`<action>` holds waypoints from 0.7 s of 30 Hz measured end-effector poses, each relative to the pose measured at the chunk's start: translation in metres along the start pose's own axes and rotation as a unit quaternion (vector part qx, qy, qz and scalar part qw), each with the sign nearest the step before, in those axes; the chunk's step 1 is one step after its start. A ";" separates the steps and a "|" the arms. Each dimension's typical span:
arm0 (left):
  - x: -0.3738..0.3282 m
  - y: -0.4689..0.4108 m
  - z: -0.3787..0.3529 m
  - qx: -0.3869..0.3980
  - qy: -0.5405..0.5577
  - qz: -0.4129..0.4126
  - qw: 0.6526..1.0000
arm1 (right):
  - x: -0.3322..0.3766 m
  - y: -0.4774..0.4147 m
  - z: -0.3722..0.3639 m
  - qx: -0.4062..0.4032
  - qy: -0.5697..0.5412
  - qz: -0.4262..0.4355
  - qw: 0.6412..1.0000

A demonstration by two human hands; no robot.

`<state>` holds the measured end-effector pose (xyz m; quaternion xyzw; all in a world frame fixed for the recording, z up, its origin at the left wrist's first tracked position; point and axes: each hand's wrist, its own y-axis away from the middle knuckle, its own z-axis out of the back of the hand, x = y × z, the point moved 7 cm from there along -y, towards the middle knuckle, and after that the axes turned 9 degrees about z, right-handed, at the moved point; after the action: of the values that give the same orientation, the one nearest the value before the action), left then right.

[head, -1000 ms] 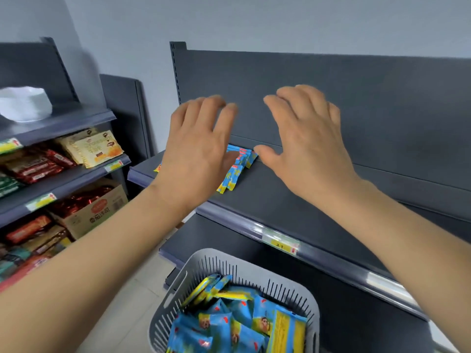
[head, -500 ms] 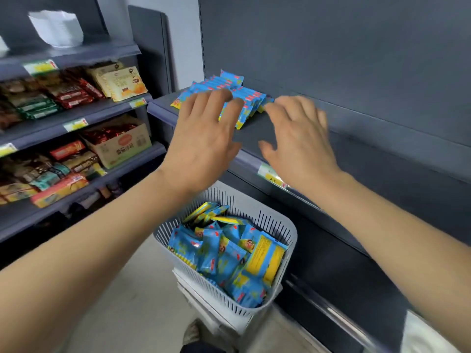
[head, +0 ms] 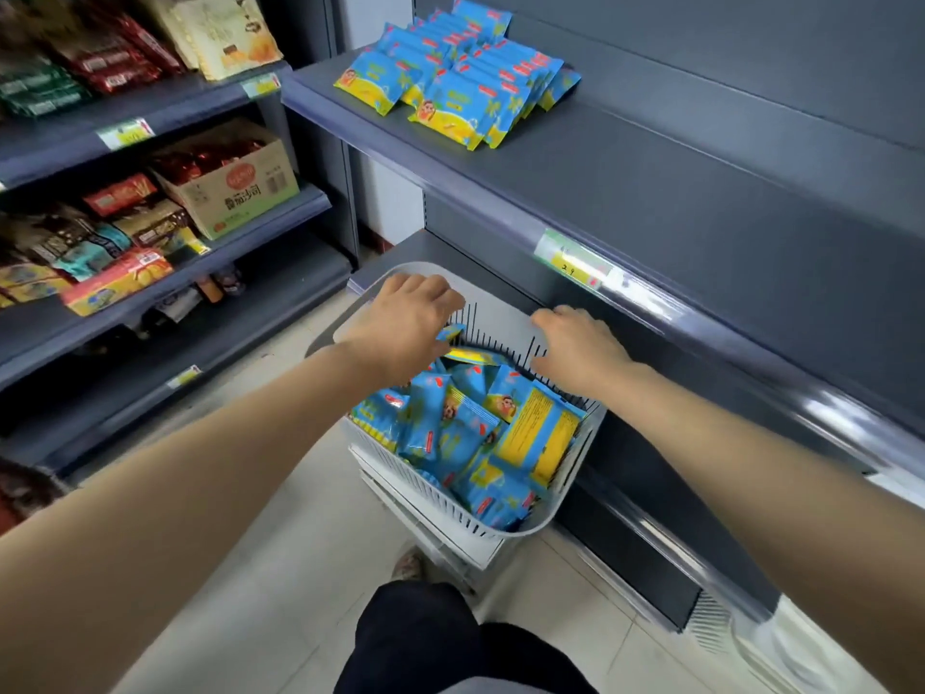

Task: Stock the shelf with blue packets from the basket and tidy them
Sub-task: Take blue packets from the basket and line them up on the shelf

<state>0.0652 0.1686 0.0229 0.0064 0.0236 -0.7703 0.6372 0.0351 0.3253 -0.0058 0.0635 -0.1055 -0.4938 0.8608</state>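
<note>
Several blue-and-yellow packets [head: 453,87] lie in overlapping rows at the back left of the dark grey shelf [head: 675,192]. Below it, a light grey slatted basket [head: 545,525] holds a loose heap of the same blue packets [head: 450,433]. My left hand [head: 400,323] hovers over the basket's far left side, fingers bent downward, thumb next to a packet's edge. My right hand [head: 580,348] is over the far right rim, fingers also bent down. Nothing shows in either hand.
Shelves on the left carry assorted snacks and a cardboard box [head: 235,187]. A price label [head: 570,257] sits on the shelf's front rail. The basket rests on a white stand on the tiled floor [head: 260,568], and my dark trouser leg [head: 425,638] is below it.
Both hands have dropped from the packets on the shelf down to the basket. The view has tilted downward, so the shelved packets now appear at the top.
</note>
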 end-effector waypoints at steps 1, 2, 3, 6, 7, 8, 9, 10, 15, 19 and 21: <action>0.001 -0.001 -0.010 0.017 -0.001 0.000 1.000 | -0.004 -0.001 -0.014 0.033 -0.019 -0.010 0.999; 0.002 -0.002 -0.020 0.033 -0.001 0.000 0.999 | -0.007 -0.001 -0.028 0.065 -0.029 -0.017 0.997; 0.003 -0.003 -0.028 0.048 -0.002 0.000 0.999 | -0.010 -0.001 -0.041 0.096 -0.031 -0.023 0.995; 0.010 -0.005 -0.051 0.083 0.002 0.008 0.997 | -0.016 -0.001 -0.074 0.182 -0.031 -0.043 0.982; 0.013 -0.006 -0.057 0.096 0.003 0.013 0.995 | -0.018 -0.003 -0.084 0.199 -0.033 -0.043 0.978; 0.016 -0.006 -0.064 0.112 0.001 0.017 0.994 | -0.020 -0.005 -0.091 0.212 -0.034 -0.041 0.976; 0.020 -0.007 -0.072 0.129 -0.003 0.019 0.991 | -0.020 -0.007 -0.097 0.222 -0.038 -0.037 0.973; 0.023 -0.007 -0.079 0.145 -0.008 0.020 0.989 | -0.019 -0.008 -0.101 0.230 -0.049 -0.032 0.971; 0.039 -0.014 -0.111 0.193 0.010 0.043 0.980 | -0.016 -0.016 -0.114 0.262 -0.026 -0.008 0.965; 0.044 -0.024 -0.136 0.231 0.035 0.054 0.971 | -0.013 -0.016 -0.118 0.306 0.009 0.017 0.952; 0.046 -0.027 -0.149 0.264 0.040 0.061 0.962 | -0.010 -0.018 -0.112 0.308 0.016 0.030 0.951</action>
<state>0.0273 0.1353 -0.1273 0.2065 -0.1559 -0.7076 0.6575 0.0428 0.3256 -0.1188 0.3301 -0.2408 -0.4103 0.8153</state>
